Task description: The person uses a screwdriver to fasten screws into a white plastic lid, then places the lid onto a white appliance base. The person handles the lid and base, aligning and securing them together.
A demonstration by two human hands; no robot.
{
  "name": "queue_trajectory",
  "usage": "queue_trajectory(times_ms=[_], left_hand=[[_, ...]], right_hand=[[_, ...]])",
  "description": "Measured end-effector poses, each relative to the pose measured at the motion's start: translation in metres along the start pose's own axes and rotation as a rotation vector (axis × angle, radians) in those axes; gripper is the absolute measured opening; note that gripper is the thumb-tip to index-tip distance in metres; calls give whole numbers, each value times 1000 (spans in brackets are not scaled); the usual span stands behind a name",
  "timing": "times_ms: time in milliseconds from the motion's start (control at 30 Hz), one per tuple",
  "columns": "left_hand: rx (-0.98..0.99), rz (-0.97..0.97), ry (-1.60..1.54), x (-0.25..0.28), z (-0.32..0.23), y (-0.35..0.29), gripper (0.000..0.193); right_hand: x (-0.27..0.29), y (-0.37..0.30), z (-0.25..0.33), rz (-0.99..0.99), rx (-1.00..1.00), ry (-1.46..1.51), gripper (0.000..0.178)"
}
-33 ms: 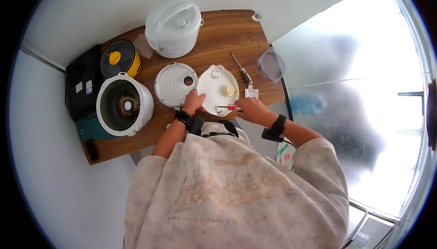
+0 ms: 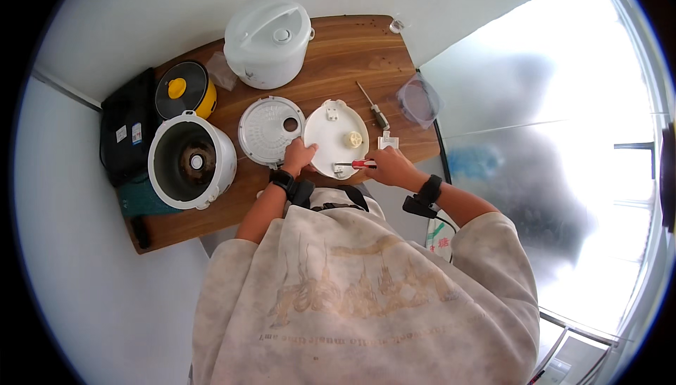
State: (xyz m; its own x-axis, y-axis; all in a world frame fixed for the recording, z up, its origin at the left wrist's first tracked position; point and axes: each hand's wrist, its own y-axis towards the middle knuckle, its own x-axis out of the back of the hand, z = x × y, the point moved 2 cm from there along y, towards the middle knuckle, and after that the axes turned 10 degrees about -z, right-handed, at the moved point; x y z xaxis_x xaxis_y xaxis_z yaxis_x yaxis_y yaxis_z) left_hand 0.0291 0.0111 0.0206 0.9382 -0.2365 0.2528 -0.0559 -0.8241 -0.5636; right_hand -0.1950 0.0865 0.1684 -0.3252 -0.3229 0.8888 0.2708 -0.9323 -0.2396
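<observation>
A white rice cooker lid shell [image 2: 325,131] lies with its inside up at the table's near edge. Inside it sit a cream round knob-like part [image 2: 353,139] and small hinge-like fittings. My left hand [image 2: 300,155] pinches the shell's left rim, thumb over the edge. In my right hand [image 2: 396,168] is a screwdriver [image 2: 362,165] with a red and black handle; its shaft reaches the fitting at the shell's near rim. The tip's exact seat is too small to tell. A perforated metal inner lid [image 2: 266,131] with a round hole lies close by my left hand.
An open cooker body [image 2: 224,167] stands left, near a yellow pot [image 2: 206,105] and a black case [image 2: 127,128]. Behind is a closed white cooker [image 2: 271,68]. On the right lie another screwdriver [image 2: 380,117], a small white plate [image 2: 388,143] and a clear plastic container [image 2: 421,100].
</observation>
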Motion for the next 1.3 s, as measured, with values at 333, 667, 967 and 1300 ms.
queue_trajectory(times_ms=[333,667,967,1300], left_hand=[[70,40,-79,-2,7,-5,38],[58,24,-43,-4,9,3,40],[86,31,-73,-4,12,7,41],[120,85,-108,0,14,1,39]], right_hand=[[10,-8,33,-118,301,-430,13],[-10,0,4,56,102,-246,26],[9,6,21,152,4,-215,29],[1,-2,44,-81,483,-558,10]])
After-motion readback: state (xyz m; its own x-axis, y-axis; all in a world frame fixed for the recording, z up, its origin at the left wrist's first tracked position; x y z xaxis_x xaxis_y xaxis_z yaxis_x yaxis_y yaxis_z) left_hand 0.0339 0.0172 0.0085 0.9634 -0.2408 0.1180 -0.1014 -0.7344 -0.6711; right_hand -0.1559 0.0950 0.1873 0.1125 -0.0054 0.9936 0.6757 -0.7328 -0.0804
